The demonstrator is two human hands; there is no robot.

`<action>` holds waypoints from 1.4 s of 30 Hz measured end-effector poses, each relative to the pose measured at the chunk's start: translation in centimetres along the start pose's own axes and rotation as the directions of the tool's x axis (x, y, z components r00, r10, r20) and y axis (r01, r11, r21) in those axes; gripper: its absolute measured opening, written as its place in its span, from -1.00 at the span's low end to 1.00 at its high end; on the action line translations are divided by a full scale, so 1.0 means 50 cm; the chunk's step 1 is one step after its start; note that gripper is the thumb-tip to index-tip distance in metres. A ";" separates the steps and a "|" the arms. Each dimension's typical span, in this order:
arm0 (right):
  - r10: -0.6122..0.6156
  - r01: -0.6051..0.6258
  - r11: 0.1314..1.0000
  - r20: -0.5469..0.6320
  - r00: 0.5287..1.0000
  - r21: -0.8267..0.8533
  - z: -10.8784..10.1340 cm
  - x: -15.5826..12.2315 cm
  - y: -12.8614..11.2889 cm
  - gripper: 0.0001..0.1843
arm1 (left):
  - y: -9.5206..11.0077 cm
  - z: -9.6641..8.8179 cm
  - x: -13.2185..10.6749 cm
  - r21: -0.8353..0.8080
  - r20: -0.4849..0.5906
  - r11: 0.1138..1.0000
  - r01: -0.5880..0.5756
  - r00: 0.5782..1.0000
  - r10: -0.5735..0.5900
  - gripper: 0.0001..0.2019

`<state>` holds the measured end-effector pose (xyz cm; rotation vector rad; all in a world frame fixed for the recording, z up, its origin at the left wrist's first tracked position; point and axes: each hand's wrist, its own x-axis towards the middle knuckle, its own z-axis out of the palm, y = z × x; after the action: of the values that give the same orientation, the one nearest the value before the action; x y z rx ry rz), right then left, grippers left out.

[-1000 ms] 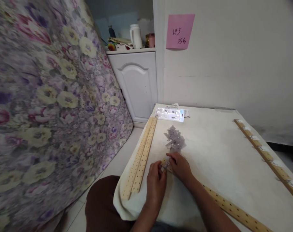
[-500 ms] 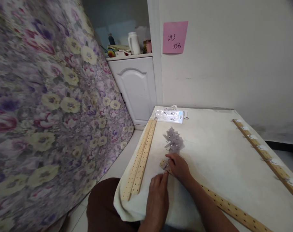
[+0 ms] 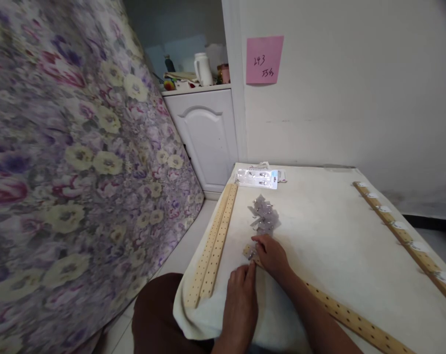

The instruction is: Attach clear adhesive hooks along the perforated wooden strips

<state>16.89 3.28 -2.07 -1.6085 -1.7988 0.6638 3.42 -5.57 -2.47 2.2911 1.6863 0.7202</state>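
A wooden strip with rows of holes point(image 3: 350, 312) runs from the lower right under my right arm to its end between my hands. On that end lies a small shiny metal piece point(image 3: 251, 253), apparently with clear plastic about it. My right hand point(image 3: 270, 253) is closed over the strip, thumb and finger curled together; what they pinch is hidden. Fingers bent, my left hand point(image 3: 241, 290) lies at the near side, its index fingertip against the strip's edge by the metal piece. Just beyond, a pile of small clear packets point(image 3: 264, 216) holds metal bits.
Two more perforated strips point(image 3: 217, 236) lie along the table's left edge. On the right, another strip point(image 3: 403, 236) carries several round white pieces. Flat clear packaging point(image 3: 257, 178) is at the back of the cloth-covered table point(image 3: 319, 211). A floral curtain point(image 3: 97, 187) hangs on the left.
Both hands keep nearly the same place and grip at the strip's end. The view has shifted very slightly; nothing else has visibly moved.
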 end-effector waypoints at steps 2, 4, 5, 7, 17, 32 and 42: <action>-0.004 0.004 1.000 -0.010 1.000 0.004 0.001 0.000 0.000 -0.65 | -0.001 0.000 0.001 0.002 -0.002 1.000 -0.001 1.000 0.001 -0.46; -0.002 0.002 1.000 -0.015 1.000 0.006 0.001 0.000 0.000 -0.65 | -0.001 0.000 0.001 0.005 -0.002 1.000 -0.007 1.000 0.007 -0.46; -0.001 0.001 1.000 -0.014 1.000 0.007 0.001 0.000 0.000 -0.65 | -0.001 -0.001 0.001 0.008 -0.004 1.000 -0.010 1.000 0.010 -0.46; 0.002 -0.002 1.000 -0.008 1.000 0.008 0.001 0.001 0.001 -0.65 | -0.001 0.000 0.001 0.016 -0.005 1.000 -0.012 1.000 0.012 -0.45; 0.007 -0.007 1.000 -0.015 1.000 0.016 0.003 0.002 0.002 -0.67 | -0.001 -0.001 0.002 0.028 0.013 1.000 -0.001 1.000 0.001 -0.43; -0.001 0.002 0.999 -0.026 1.000 0.050 0.004 0.004 0.002 -0.67 | 0.001 -0.002 0.003 0.044 0.013 0.999 -0.022 1.000 0.021 -0.41; 0.002 -0.001 1.000 -0.005 1.000 0.022 -0.002 0.002 -0.007 -0.68 | 0.008 -0.007 0.008 0.068 0.046 0.998 0.000 0.999 -0.003 -0.41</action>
<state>16.73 3.31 -1.72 -1.5959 -1.7813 0.6776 3.65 -5.37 -1.89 2.3326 1.7171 0.6131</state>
